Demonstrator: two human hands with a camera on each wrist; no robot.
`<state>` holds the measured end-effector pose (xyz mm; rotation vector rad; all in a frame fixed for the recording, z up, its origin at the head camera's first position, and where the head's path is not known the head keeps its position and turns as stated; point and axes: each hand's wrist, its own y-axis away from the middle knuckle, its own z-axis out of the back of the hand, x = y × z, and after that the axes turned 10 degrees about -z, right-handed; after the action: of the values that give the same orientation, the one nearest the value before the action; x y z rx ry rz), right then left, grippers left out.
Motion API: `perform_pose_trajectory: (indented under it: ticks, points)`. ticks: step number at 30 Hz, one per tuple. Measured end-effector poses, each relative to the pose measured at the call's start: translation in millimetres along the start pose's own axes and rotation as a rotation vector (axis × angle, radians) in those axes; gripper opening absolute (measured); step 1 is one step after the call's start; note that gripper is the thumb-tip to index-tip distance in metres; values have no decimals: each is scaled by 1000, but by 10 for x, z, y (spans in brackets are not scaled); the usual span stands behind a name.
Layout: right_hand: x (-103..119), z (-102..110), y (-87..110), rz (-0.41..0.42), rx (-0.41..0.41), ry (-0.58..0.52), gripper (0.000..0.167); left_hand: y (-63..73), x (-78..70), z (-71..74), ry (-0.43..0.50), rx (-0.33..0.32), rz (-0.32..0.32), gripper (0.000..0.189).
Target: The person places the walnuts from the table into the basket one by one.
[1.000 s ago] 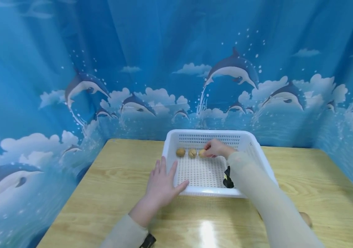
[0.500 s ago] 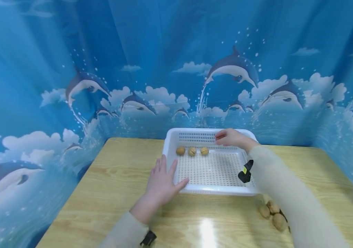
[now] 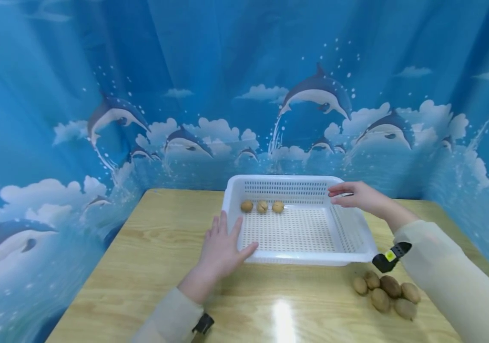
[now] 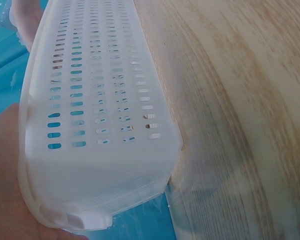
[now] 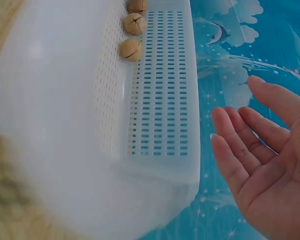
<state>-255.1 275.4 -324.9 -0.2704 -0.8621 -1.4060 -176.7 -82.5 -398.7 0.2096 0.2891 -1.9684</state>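
A white slotted plastic basket (image 3: 291,259) stands on the table. Along its back left lie three walnuts in a row: one at the left (image 3: 246,206), a middle walnut (image 3: 262,206) and a right-hand walnut (image 3: 278,206). My left hand (image 3: 223,250), fingers spread, rests on the basket's front left corner; the left wrist view shows that hand (image 4: 5,175) against the rim. Over the basket's right end hangs my right hand (image 3: 360,196), its fingers loosely bent. Nothing lies in the right palm (image 5: 270,185) in the right wrist view.
Several walnuts (image 3: 380,300) are clustered on the wooden table (image 3: 163,228) in front of the basket's right corner, near the right sleeve (image 3: 450,276). Behind the table hangs a blue dolphin-print curtain (image 3: 210,105).
My right hand has let go of the right-hand walnut in the row and moved rightward to the basket's end. The walnuts on the table have come into sight. My left hand stays put.
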Motion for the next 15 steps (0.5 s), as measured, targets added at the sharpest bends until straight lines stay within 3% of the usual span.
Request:
perform_pose_trajectory:
  ticks: [6, 15]
  points:
    - [-269, 13, 274, 24, -44, -72, 65, -1, 2, 8, -7, 5, 5, 85]
    - [-632, -21, 649, 65, -125, -65, 59, 3, 5, 1, -11, 5, 4, 86]
